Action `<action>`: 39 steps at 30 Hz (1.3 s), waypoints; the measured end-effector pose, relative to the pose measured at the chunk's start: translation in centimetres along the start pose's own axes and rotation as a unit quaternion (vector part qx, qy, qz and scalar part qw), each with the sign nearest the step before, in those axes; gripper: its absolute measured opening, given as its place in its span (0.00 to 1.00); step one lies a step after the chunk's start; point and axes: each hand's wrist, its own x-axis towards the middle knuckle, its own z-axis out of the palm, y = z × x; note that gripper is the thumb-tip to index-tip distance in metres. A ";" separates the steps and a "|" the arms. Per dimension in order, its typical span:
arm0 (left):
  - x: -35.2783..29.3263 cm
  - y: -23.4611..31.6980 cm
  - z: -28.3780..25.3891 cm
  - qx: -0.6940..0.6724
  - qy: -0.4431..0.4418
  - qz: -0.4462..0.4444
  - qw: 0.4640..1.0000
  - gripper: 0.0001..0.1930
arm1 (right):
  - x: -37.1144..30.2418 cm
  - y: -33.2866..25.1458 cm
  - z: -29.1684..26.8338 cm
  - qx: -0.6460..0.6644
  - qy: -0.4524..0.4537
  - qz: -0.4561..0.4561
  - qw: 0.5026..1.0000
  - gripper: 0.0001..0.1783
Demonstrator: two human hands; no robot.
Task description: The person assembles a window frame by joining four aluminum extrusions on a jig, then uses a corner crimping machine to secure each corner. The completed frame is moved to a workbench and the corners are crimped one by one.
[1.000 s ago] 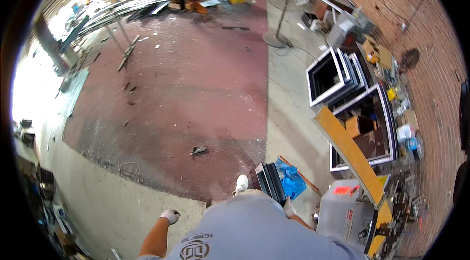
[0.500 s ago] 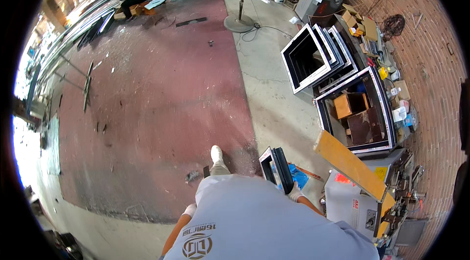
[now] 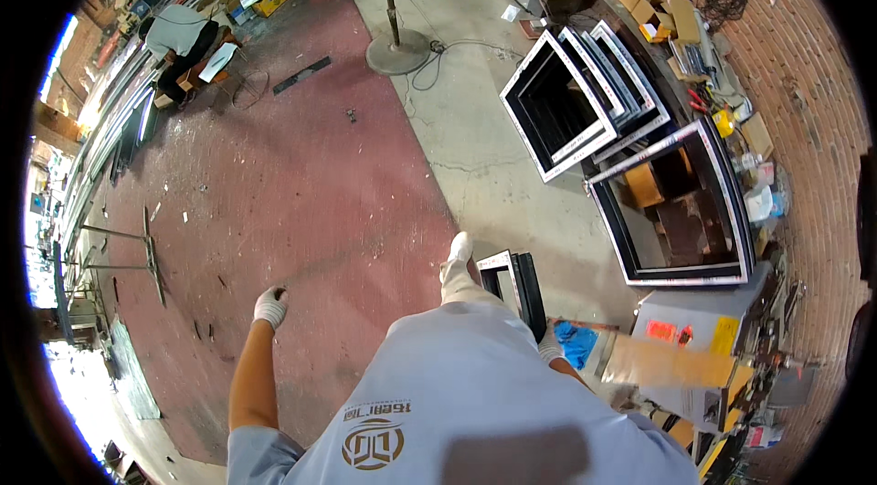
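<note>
My right hand (image 3: 550,346), in a white glove, is at the lower edge of a small window frame (image 3: 524,291) in black and white, carried upright at my right side. My torso and the frame hide most of its fingers. Out over the red floor on the left, my left hand (image 3: 270,307) wears a white glove with bare fingertips. Its fingers are curled in, and nothing shows in them. A white shoe (image 3: 460,247) on my foot is in front of the small frame.
Larger frames (image 3: 571,101) lean together on the right, with another big frame (image 3: 671,206) nearer. A grey machine (image 3: 681,330) with a yellowish board (image 3: 671,362) stands at lower right. A fan base (image 3: 397,53) and cable lie ahead. Another person (image 3: 183,37) bends at far left.
My left arm has swung out from my side to the left. My foot has stepped forward and right. The view has turned and moved ahead, with the small frame still at my right hand.
</note>
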 end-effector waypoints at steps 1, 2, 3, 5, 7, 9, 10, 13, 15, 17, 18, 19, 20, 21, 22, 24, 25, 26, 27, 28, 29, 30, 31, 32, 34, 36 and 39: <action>1.6 1.6 -0.4 -0.008 0.012 -0.005 1.000 0.16 | 0.9 -1.4 -0.6 -0.053 0.002 -0.024 0.998 0.57; 2.7 3.5 0.2 0.017 -0.023 -0.001 1.000 0.17 | 2.6 -2.7 -2.1 -0.020 -0.011 -0.006 1.000 0.60; 3.0 5.8 1.3 0.047 -0.056 0.002 0.997 0.17 | 4.2 -4.9 -3.7 0.015 -0.026 0.009 0.999 0.64; 3.6 8.3 5.5 0.114 -0.188 0.076 0.973 0.20 | 7.1 -10.2 -8.5 0.064 -0.028 0.001 0.998 0.69; 3.8 15.6 8.0 0.017 -0.276 0.097 0.956 0.21 | 9.7 -13.1 -12.4 0.095 -0.004 -0.022 0.995 0.71; 5.0 22.0 8.8 -0.112 -0.290 0.014 0.950 0.22 | 11.8 -16.1 -16.1 0.068 0.027 -0.013 0.997 0.75; 6.2 24.1 8.7 -0.151 -0.289 -0.028 0.945 0.22 | 12.7 -17.8 -18.6 0.088 0.021 -0.020 0.996 0.75; 11.2 27.3 7.5 -0.187 -0.288 -0.065 0.937 0.23 | 15.4 -21.8 -24.2 0.110 0.032 -0.034 0.993 0.78; 17.3 24.6 8.7 -0.185 -0.272 0.016 0.944 0.22 | 17.6 -24.6 -27.8 0.124 0.019 -0.029 0.992 0.77; 24.0 25.5 6.2 -0.009 -0.282 0.041 0.959 0.22 | 20.1 -27.9 -31.1 0.097 0.031 -0.011 0.995 0.75; 27.3 25.8 4.8 0.079 -0.281 0.049 0.955 0.22 | 20.6 -30.1 -33.5 0.109 0.046 -0.029 0.993 0.76; 31.3 24.8 3.4 0.114 -0.254 0.056 0.959 0.22 | 20.8 -31.8 -35.9 0.120 0.056 -0.044 0.990 0.76; 34.3 24.3 3.0 0.147 -0.229 0.060 0.960 0.22 | 21.4 -33.1 -38.0 0.127 0.064 -0.058 0.988 0.76; 37.0 26.7 0.9 0.161 -0.205 0.023 0.965 0.21 | 22.7 -34.0 -39.6 0.142 0.078 -0.078 0.984 0.77; 39.7 28.3 -1.0 0.150 -0.185 0.027 0.971 0.21 | 24.9 -34.3 -40.6 0.128 0.089 -0.084 0.984 0.79; 42.6 36.0 -6.2 0.043 -0.144 -0.007 0.989 0.21 | 28.8 -36.1 -44.0 0.104 0.081 -0.063 0.989 0.74; 44.3 36.9 -7.2 -0.023 -0.112 0.013 0.993 0.20 | 29.1 -37.9 -46.6 0.106 0.097 -0.105 0.984 0.73; 45.8 39.6 -8.5 -0.071 -0.117 0.014 0.990 0.19 | 31.5 -38.5 -47.4 0.126 0.120 -0.103 0.979 0.71; 46.6 42.8 -10.1 -0.121 -0.117 0.013 0.986 0.18 | 33.5 -39.5 -48.8 0.114 0.101 -0.089 0.984 0.71; 47.1 45.9 -11.6 -0.142 -0.109 0.022 0.984 0.17 | 35.6 -40.6 -50.3 0.098 0.082 -0.077 0.989 0.71; 47.1 48.9 -12.9 -0.162 -0.102 0.027 0.981 0.16 | 36.9 -41.9 -51.9 0.088 0.073 -0.077 0.990 0.72; 46.7 50.9 -13.0 -0.183 -0.095 0.028 0.978 0.15 | 37.8 -43.2 -53.8 0.073 0.062 -0.077 0.992 0.72; 47.5 52.9 -12.8 -0.228 -0.086 0.020 0.970 0.15 | 40.6 -43.8 -54.8 0.049 0.050 -0.073 0.995 0.74; 46.4 54.1 -12.7 -0.192 -0.073 0.009 0.979 0.16 | 42.9 -44.0 -55.4 0.020 0.032 -0.067 0.997 0.76; 43.5 57.8 -12.9 -0.167 -0.060 -0.026 0.984 0.15 | 48.0 -45.9 -56.0 -0.027 0.014 0.000 1.000 0.78; 39.2 63.6 -13.3 -0.092 -0.157 -0.107 0.977 0.15 | 51.9 -47.6 -58.7 -0.031 0.001 -0.025 0.999 0.79; 33.9 52.6 -5.7 -0.266 -0.277 -0.184 0.905 0.17 | 53.0 -51.8 -65.9 -0.018 -0.034 -0.020 0.999 0.72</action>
